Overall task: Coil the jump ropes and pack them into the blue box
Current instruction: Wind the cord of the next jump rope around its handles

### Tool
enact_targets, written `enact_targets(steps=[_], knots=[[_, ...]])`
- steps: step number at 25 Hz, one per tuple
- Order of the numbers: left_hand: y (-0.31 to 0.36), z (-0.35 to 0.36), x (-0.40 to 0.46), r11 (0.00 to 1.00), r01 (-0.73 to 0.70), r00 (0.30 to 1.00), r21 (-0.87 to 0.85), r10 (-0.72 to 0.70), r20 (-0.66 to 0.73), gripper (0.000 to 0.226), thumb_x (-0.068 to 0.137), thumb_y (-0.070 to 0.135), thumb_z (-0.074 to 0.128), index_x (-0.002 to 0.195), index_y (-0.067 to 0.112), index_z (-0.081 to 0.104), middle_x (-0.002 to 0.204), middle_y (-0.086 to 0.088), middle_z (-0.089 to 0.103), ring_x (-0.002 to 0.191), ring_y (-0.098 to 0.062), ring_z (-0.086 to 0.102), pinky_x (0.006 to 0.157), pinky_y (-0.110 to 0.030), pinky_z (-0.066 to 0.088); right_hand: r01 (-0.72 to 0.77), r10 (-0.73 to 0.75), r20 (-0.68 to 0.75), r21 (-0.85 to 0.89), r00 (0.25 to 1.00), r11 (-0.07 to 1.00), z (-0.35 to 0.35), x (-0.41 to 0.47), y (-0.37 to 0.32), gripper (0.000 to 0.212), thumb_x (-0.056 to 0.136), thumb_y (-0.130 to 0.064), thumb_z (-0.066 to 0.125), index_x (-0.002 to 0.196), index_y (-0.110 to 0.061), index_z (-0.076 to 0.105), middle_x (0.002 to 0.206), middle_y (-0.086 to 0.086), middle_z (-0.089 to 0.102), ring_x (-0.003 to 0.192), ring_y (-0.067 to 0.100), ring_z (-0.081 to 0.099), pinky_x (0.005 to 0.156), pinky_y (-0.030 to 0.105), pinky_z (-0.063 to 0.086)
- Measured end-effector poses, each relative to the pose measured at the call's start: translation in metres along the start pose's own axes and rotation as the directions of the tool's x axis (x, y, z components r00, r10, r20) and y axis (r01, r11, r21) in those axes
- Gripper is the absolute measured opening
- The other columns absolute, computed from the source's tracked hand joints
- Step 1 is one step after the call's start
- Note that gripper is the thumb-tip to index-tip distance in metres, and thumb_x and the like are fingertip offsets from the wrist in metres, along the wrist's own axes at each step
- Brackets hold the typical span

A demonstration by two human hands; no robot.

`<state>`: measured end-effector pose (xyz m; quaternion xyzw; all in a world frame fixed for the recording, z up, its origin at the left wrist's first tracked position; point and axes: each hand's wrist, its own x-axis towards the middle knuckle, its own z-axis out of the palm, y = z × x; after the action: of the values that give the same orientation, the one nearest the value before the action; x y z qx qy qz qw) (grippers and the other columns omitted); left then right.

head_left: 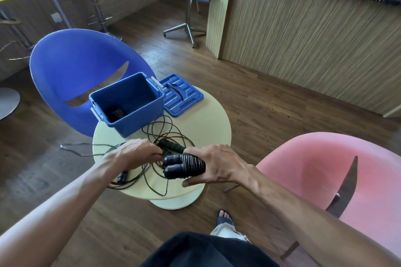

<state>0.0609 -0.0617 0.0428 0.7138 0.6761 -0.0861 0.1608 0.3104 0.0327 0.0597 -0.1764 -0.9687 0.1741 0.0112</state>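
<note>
Box (138, 112): far left edge of table (208, 119), open, one coiled rope (117, 112) inside
Lid (181, 95): far edge, just right of box
Loose cord (165, 134): tangled mid-table, around green handle (173, 147)
Right hand (217, 165): grips two black handles (184, 166), cord-wrapped
Left hand (138, 153): pinches cord
Chairs: one blue (71, 67), one pink (321, 171)
</note>
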Motion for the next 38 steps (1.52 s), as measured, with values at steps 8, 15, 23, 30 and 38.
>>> enact_targets(steps=[8,15,23,30,38], knots=[[0.022,-0.017,0.008,0.999,0.01,0.999,0.038,-0.012,0.042,0.026,0.095,0.043,0.046,0.086,0.023,0.06,0.077,0.008,0.055,0.072,-0.014,0.057,0.059,-0.027,0.039,0.097,-0.1,-0.007,-0.17,0.995,0.981,0.012,0.002,-0.017,0.069,0.074,-0.082,0.059,0.118,-0.029,0.054,0.082,-0.001,0.067,0.066,0.02,0.062,0.057,0.028,0.043],[0.079,-0.052,0.0,0.952,0.099,0.985,0.29,-0.052,-0.166,0.017,0.096,0.024,0.051,0.089,0.017,0.065,0.076,0.004,0.059,0.071,-0.017,0.064,0.059,-0.027,0.04,0.0,0.011,0.04,-0.252,0.999,0.968,0.017,0.014,-0.009,0.072,0.078,-0.074,0.064,0.122,-0.018,0.055,0.097,0.006,0.059,0.065,0.025,0.056,0.06,0.033,0.047],[0.087,-0.015,-0.016,0.203,0.273,0.851,-0.94,-0.507,0.138,0.021,0.097,0.021,0.054,0.089,0.004,0.064,0.067,-0.005,0.064,0.05,-0.016,0.058,0.051,-0.029,0.054,-0.144,0.145,-0.013,-0.255,0.989,0.956,0.021,0.02,0.003,0.068,0.08,-0.077,0.058,0.119,-0.021,0.053,0.1,0.003,0.065,0.076,0.026,0.065,0.061,0.032,0.044],[0.103,0.008,-0.023,0.309,0.28,0.728,-0.909,-0.685,-0.009,0.018,0.096,0.028,0.055,0.086,0.014,0.058,0.072,0.0,0.065,0.056,-0.011,0.053,0.048,-0.024,0.036,-0.186,0.168,-0.093,-0.254,0.981,0.949,0.024,0.023,-0.006,0.069,0.08,-0.08,0.053,0.121,-0.024,0.051,0.095,0.002,0.063,0.073,0.028,0.067,0.056,0.03,0.04],[0.112,0.007,-0.03,0.539,0.387,0.744,-0.748,-0.662,-0.092,0.032,0.102,0.039,0.034,0.082,0.019,0.049,0.066,-0.003,0.064,0.062,-0.025,0.058,0.053,-0.031,0.041,-0.279,0.261,-0.107,-0.213,0.959,0.937,0.019,0.036,-0.006,0.07,0.078,-0.083,0.053,0.118,-0.026,0.053,0.094,0.003,0.065,0.077,0.028,0.067,0.06,0.031,0.04]])
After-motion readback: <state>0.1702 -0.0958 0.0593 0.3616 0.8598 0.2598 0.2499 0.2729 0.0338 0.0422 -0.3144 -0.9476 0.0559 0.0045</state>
